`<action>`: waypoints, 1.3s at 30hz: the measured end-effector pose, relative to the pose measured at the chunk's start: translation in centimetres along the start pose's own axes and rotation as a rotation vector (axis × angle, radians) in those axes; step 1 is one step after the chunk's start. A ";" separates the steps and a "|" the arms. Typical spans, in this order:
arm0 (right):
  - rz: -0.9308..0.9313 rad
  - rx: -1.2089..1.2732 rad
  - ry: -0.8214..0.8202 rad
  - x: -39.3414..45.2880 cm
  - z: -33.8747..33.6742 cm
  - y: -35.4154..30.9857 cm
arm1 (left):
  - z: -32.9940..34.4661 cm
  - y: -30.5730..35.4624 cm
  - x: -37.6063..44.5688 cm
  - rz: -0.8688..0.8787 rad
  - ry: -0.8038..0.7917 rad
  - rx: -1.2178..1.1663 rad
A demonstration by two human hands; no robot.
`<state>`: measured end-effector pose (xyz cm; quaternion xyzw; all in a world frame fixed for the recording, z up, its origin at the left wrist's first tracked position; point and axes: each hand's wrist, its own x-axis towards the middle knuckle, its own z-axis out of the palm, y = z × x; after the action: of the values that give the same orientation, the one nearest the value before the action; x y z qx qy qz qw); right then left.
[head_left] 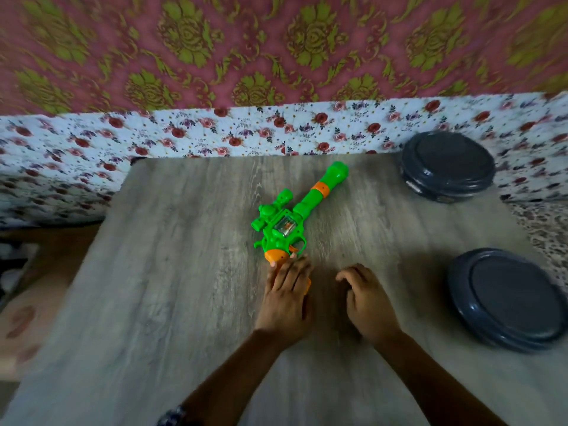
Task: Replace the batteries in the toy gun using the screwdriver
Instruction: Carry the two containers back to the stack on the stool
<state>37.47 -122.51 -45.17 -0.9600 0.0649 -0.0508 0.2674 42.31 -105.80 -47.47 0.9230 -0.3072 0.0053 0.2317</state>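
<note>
showing one toy gun, two hands, two containers

The single head-worn camera looked forward and steeply down from close above the wooden table, its wide angle reaching the patterned wall cloth beyond the far edge.

Two bare forearms reach forward from the lower edge of the view, angled toward each other so the wrists come close. The left hand lies palm down, back facing up, fingers stretched forward and close together, fingertips at the orange grip of the green plastic toy gun; whether they curl around it cannot be seen. The right hand sits just beside it, palm down, fingers loosely curled, holding nothing.
</note>
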 end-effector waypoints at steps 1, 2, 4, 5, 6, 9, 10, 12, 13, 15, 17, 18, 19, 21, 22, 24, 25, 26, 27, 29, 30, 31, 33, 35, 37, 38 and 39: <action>0.028 0.041 -0.010 -0.6 -0.6 -0.6 | -0.4 0.2 0.0 -0.005 -0.031 0.018; 0.054 0.074 -0.020 -1.2 -1.1 -1.1 | -0.6 0.4 0.0 -0.010 -0.067 0.035; 0.093 0.109 -0.039 -2.4 -2.0 -2.3 | -1.1 0.7 -0.1 0.007 -0.119 0.080; 0.119 0.119 -0.049 -2.8 -2.3 -2.8 | -1.2 0.8 0.0 0.015 -0.145 0.103; 0.155 0.128 -0.056 -3.1 -2.6 -3.3 | -1.5 0.8 0.1 0.024 -0.166 0.132; 0.224 0.164 -0.055 -3.4 -3.6 -4.3 | -2.0 0.8 0.2 0.022 -0.229 0.181; 0.234 0.171 -0.051 -3.4 -4.1 -4.5 | -2.1 0.8 0.2 0.012 -0.252 0.182; 0.236 0.179 -0.036 -3.5 -5.3 -4.7 | -2.2 0.8 0.2 0.005 -0.303 0.188; 0.245 0.186 -0.021 -3.6 -5.9 -4.5 | -2.2 1.0 0.3 0.002 -0.329 0.195; 0.273 0.197 0.004 -3.6 -7.1 -3.8 | -1.9 1.4 0.5 -0.034 -0.352 0.200; 0.292 0.187 0.068 -3.6 -8.5 -2.2 | -1.7 2.7 1.1 -0.062 -0.347 0.203; 0.302 0.183 0.104 -3.7 -9.2 -1.2 | -1.4 3.5 1.6 -0.052 -0.321 0.199; 0.311 0.181 0.133 -3.8 -9.9 -0.3 | -1.0 4.2 2.2 -0.037 -0.289 0.189; 0.356 0.179 0.188 -3.9 -11.5 2.0 | -0.5 6.1 4.1 -0.031 -0.251 0.153; 0.386 0.175 0.211 -3.9 -12.2 3.1 | -0.3 7.0 5.0 -0.021 -0.220 0.129; 0.488 0.162 0.226 -3.6 -13.8 5.7 | 0.2 9.3 7.3 -0.027 -0.187 0.011; 0.547 0.152 0.233 -3.3 -14.4 7.0 | 0.4 10.3 8.5 -0.065 -0.188 -0.076; 0.594 0.116 0.247 -3.2 -15.3 8.8 | 0.8 11.7 9.8 -0.114 -0.216 -0.168; 0.615 0.059 0.268 -3.2 -15.8 10.2 | 1.3 12.6 10.9 -0.151 -0.208 -0.248; 0.605 -0.033 0.315 -3.1 -17.0 13.1 | 2.1 14.7 13.3 -0.234 -0.151 -0.325; 0.603 -0.062 0.310 -3.1 -17.4 14.4 | 2.5 15.7 14.5 -0.289 -0.153 -0.347; 0.606 -0.084 0.285 -3.0 -18.0 15.7 | 3.0 16.6 16.0 -0.331 -0.152 -0.386; 0.617 -0.102 0.226 -2.9 -18.4 18.0 | 4.0 17.9 18.7 -0.480 -0.180 -0.526; 0.626 -0.110 0.161 -2.8 -18.5 19.4 | 4.8 18.3 21.3 -0.665 -0.217 -0.719; 0.612 -0.115 0.097 -2.9 -18.4 20.6 | 6.0 18.9 24.1 -0.820 -0.224 -0.883; 0.600 -0.117 0.068 -3.0 -18.1 21.3 | 6.6 19.3 25.3 -0.881 -0.211 -0.960; 0.578 -0.120 0.050 -3.0 -18.1 21.5 | 6.4 19.8 26.2 -0.942 -0.177 -1.041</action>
<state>30.00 -149.42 -41.15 -0.9143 0.3451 0.0077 0.2118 51.39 -137.29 -40.80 0.7241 0.1444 -0.3181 0.5947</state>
